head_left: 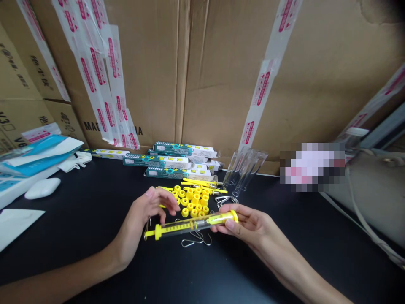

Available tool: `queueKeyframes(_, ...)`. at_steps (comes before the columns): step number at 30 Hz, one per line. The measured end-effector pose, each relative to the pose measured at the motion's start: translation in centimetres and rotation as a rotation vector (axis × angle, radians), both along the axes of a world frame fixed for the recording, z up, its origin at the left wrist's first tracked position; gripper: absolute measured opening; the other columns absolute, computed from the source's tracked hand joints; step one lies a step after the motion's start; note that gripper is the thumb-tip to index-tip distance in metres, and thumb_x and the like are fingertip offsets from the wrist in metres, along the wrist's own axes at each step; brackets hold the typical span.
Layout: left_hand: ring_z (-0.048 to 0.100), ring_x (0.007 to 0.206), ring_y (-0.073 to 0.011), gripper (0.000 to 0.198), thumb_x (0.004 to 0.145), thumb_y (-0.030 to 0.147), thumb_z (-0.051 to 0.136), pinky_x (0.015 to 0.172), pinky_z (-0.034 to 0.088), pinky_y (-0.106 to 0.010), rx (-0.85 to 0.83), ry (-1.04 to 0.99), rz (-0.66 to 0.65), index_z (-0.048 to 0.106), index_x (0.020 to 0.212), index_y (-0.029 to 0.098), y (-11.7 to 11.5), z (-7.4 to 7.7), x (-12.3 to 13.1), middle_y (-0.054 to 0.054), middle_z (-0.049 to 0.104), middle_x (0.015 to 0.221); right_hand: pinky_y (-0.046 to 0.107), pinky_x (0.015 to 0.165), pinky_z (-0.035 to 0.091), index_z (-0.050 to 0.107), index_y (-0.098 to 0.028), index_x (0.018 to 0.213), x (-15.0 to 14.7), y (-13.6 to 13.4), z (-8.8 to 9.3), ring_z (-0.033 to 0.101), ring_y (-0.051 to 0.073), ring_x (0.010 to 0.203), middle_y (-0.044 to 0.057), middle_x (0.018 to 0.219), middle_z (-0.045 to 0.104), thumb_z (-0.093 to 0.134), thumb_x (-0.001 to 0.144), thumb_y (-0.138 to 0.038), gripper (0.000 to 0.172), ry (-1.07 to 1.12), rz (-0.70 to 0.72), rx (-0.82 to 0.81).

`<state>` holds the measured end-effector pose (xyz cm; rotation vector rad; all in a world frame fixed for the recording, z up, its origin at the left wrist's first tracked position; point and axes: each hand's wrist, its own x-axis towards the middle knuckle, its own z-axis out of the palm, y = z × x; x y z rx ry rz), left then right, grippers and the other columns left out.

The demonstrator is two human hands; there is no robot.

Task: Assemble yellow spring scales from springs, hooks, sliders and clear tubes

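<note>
A tubular spring scale [180, 228], clear with yellow end caps and a yellow marked rod inside, lies nearly level across the front of the pile. My right hand [249, 223] grips its right end, thumb and fingers around the yellow cap. At the other end a yellow tip sticks out with a thin metal hook [146, 234]. My left hand [152, 204] hovers just above that end, fingers curved and apart, with nothing visible in it. Loose yellow caps [196, 199] lie behind the scale. Metal hooks [193, 242] rest below and behind it.
Behind the caps are yellow rods [202, 183], clear tubes [243, 169] and several printed boxes [172, 161]. A white case [42, 188] and blue packets [41, 154] sit left. A grey bag [376, 202] with a strap is right. Cardboard [218, 84] walls the back of the black table [196, 278].
</note>
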<state>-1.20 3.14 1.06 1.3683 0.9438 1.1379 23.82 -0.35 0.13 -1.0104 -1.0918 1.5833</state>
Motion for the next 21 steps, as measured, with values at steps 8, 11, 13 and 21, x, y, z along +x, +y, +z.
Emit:
queueKeyframes(8,0.051,0.048,-0.0133,0.058,0.089,0.068,0.045,0.047,0.038,-0.022,-0.036,0.176,0.119,0.064,0.067,0.017,0.1,-0.7,-0.1,-0.002,0.061,0.056,0.023,0.086,0.057,0.070,-0.017,0.100,0.0,0.1,0.1,0.075,0.016,0.087,0.006,0.095,0.078,0.082,0.079,-0.033,0.029,-0.021,-0.013,0.046)
queueKeyframes(11,0.049,0.046,-0.0127,0.059,0.088,0.068,0.043,0.045,0.038,-0.022,0.044,0.300,0.177,0.063,0.066,0.017,0.3,-0.5,-0.1,-0.001,0.057,0.053,0.024,0.087,0.057,0.069,-0.018,0.102,0.3,0.2,0.1,0.075,0.017,0.088,0.006,0.097,0.078,0.081,0.080,-0.035,0.030,-0.042,-0.042,0.076)
queueKeyframes(13,0.046,0.043,-0.0121,0.060,0.090,0.067,0.039,0.042,0.036,-0.022,0.085,0.407,0.189,0.063,0.064,0.018,0.6,-0.5,-0.3,0.001,0.054,0.051,0.026,0.088,0.057,0.069,-0.018,0.102,0.5,0.3,0.1,0.075,0.018,0.088,0.007,0.097,0.078,0.080,0.081,-0.037,0.031,-0.052,-0.059,0.096)
queueKeyframes(21,0.040,0.034,-0.0090,0.058,0.088,0.058,0.051,0.044,0.029,-0.022,0.184,0.571,0.247,0.050,0.046,0.019,1.7,-0.5,-1.4,0.007,0.037,0.035,0.026,0.089,0.057,0.070,-0.017,0.106,1.0,0.6,0.1,0.075,0.018,0.090,0.008,0.100,0.078,0.081,0.080,-0.039,0.035,-0.080,-0.115,0.091)
